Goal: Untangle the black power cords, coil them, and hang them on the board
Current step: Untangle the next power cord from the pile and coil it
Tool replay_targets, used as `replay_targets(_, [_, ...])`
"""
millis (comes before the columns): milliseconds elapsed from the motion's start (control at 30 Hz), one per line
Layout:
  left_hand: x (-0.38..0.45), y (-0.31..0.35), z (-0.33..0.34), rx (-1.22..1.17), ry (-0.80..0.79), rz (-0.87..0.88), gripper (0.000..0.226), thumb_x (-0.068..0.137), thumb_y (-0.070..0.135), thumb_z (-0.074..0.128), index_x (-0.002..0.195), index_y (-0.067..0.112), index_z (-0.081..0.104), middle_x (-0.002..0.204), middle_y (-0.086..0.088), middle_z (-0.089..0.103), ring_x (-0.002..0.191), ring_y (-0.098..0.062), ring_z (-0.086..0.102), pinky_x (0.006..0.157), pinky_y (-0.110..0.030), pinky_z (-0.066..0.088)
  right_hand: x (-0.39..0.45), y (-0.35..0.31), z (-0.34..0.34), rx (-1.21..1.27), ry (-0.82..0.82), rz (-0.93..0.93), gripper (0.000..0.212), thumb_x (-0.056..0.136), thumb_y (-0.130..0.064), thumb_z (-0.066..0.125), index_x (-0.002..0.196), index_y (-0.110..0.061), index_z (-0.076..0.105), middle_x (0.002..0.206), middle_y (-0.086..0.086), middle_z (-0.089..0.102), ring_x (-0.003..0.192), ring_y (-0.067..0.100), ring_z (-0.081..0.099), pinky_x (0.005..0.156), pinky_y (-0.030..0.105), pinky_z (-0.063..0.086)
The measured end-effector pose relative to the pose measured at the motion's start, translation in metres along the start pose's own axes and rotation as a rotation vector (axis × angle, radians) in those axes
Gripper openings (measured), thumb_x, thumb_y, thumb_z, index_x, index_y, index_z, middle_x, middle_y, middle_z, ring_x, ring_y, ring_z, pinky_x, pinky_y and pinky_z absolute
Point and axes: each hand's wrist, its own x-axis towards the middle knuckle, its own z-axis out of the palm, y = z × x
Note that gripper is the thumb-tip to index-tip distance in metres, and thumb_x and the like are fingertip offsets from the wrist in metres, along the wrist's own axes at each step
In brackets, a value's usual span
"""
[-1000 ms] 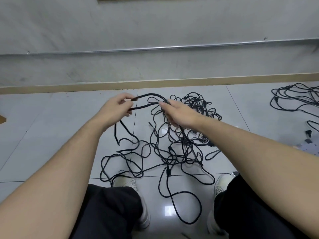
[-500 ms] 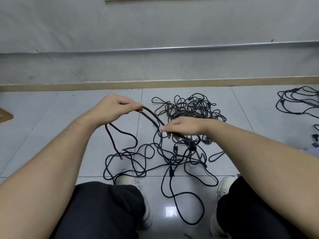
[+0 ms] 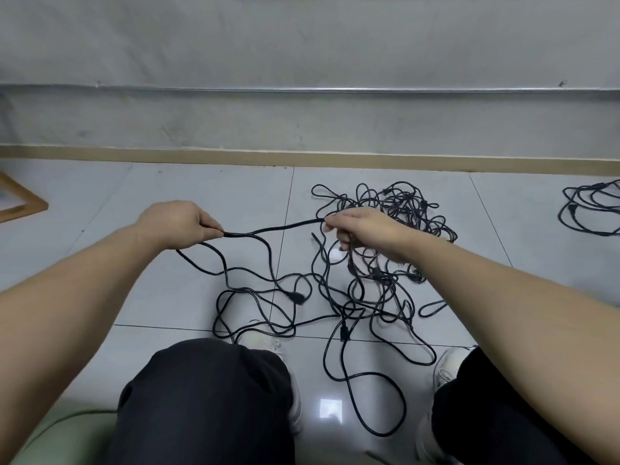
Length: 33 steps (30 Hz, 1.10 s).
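Tangled black power cords (image 3: 369,283), floor-strewn

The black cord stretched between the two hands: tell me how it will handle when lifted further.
Probably floppy: the black cord droops into loops below the left hand. Likely to snag, since it runs past the right hand into the tangled pile. It looks light.

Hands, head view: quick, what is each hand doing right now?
Left hand: pinches the black cord stretched between the hands.
Right hand: fingers curled round the same cord at its other end, above the cord tangle.
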Motion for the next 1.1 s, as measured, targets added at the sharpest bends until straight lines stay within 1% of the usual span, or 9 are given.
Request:
replay_targets(100, [0.002,0.004,0.01,0.185,-0.048,-0.063,0.047,0.096,0.05,0.059,0.142,0.051,0.05,0.144,0.01,0.056,0.133,-0.022,0.05,0.106,-0.038,0.039,0.003,-0.008,0.017,-0.043,0.023,-0.099,0.029,0.106,-0.031,0.053,0.108,-0.013,0.075,0.068,-0.006,0.054,0.065,0.009,0.053,0.073,0.026,0.042])
replay_targets(200, [-0.003,0.024,0.016,-0.236,-0.04,0.077,0.057,0.099,0.031,0.057,0.153,0.041,0.04,0.158,0.009,0.041,0.144,-0.018,0.04,0.115,-0.033,0.032,0.003,-0.02,0.029,-0.029,0.061,-0.177,0.028,0.106,-0.034,0.052,0.104,-0.02,0.076,0.065,-0.007,0.053,0.063,0.008,0.052,0.074,0.033,0.037])
replay_targets(333, [-0.028,0.092,0.016,-0.871,-0.003,0.261,0.034,0.107,0.046,0.043,0.126,0.03,0.066,0.112,0.013,0.073,0.112,-0.004,0.063,0.1,-0.023,0.038,0.001,-0.028,0.036,-0.018,0.106,-0.251,0.026,0.106,-0.033,0.053,0.097,-0.024,0.075,0.062,-0.005,0.051,0.06,0.01,0.051,0.074,0.031,0.04])
replay_targets(367, [-0.032,0.105,0.015,-0.944,-0.046,0.266,0.039,0.108,0.05,0.039,0.114,0.026,0.069,0.087,0.011,0.074,0.089,-0.006,0.067,0.09,-0.024,0.043,-0.001,-0.028,0.036,-0.027,0.107,-0.249,0.026,0.106,-0.033,0.052,0.097,-0.023,0.075,0.061,-0.006,0.051,0.059,0.011,0.051,0.072,0.031,0.04])
replay_targets(433, [-0.037,0.12,0.01,-0.96,-0.054,0.266,0.049,0.106,0.053,0.04,0.084,0.018,0.066,0.058,0.007,0.05,0.053,-0.011,0.048,0.063,-0.028,0.041,-0.004,-0.026,0.034,-0.013,0.101,-0.231,0.028,0.106,-0.034,0.053,0.097,-0.018,0.073,0.06,-0.005,0.052,0.058,0.012,0.05,0.068,0.032,0.04])
replay_targets(533, [-0.037,0.123,0.002,-0.9,0.095,0.22,0.052,0.102,0.056,0.049,0.063,0.022,0.047,0.06,0.004,0.035,0.05,-0.012,0.028,0.049,-0.026,0.024,-0.012,-0.027,0.02,0.049,0.046,-0.201,0.032,0.104,-0.039,0.056,0.089,-0.012,0.066,0.063,-0.001,0.054,0.058,0.012,0.051,0.062,0.025,0.043])
replay_targets(700, [-0.033,0.12,-0.022,-1.346,0.265,0.032,0.042,0.097,0.038,0.053,0.06,0.021,0.044,0.053,0.006,0.033,0.046,-0.014,0.023,0.049,-0.028,0.022,-0.03,-0.003,-0.006,-0.331,-0.143,0.013,0.04,0.098,-0.051,0.061,0.076,-0.018,0.059,0.065,0.001,0.056,0.057,0.01,0.05,0.059,0.022,0.044])
replay_targets(867, [-0.031,0.116,-0.019,-1.188,0.14,0.06,0.036,0.1,0.044,0.049,0.087,0.016,0.067,0.055,-0.002,0.05,0.049,-0.018,0.041,0.056,-0.029,0.04,-0.04,0.014,-0.043,-0.257,0.069,0.077,0.044,0.089,-0.059,0.069,0.075,-0.022,0.05,0.061,-0.004,0.04,0.054,0.013,0.035,0.054,0.031,0.029])
replay_targets(1100, [-0.046,0.166,-0.027,-0.678,-0.27,0.399,0.033,0.1,0.053,0.054,0.113,0.027,0.071,0.073,0.002,0.062,0.064,-0.016,0.053,0.066,-0.029,0.048,-0.055,0.001,-0.057,-0.347,0.142,0.091,0.039,0.084,-0.044,0.08,0.072,-0.023,0.049,0.05,-0.014,0.04,0.045,0.006,0.036,0.049,0.025,0.027])
